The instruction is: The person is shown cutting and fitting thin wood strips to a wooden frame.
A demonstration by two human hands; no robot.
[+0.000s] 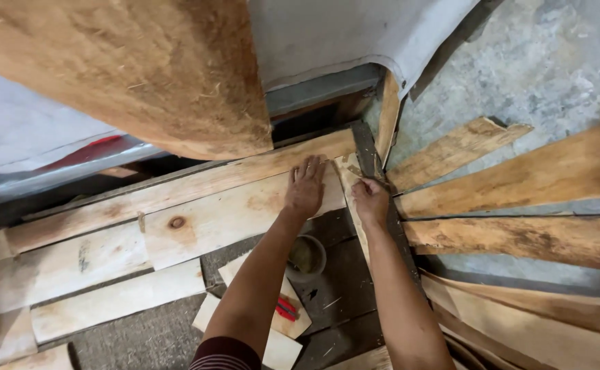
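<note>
Left hand [305,186] pressed flat, fingers spread, on a pale plank [231,216], right hand [370,200] just beside it gripping a thin wood strip [350,179], small round cup [306,257] below both wrists

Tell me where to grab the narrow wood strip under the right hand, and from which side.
Take the narrow wood strip along its long edges near the far end, coming from above. It lies flat, so only a pinch across its width seems workable. The right hand already rests there.
</note>
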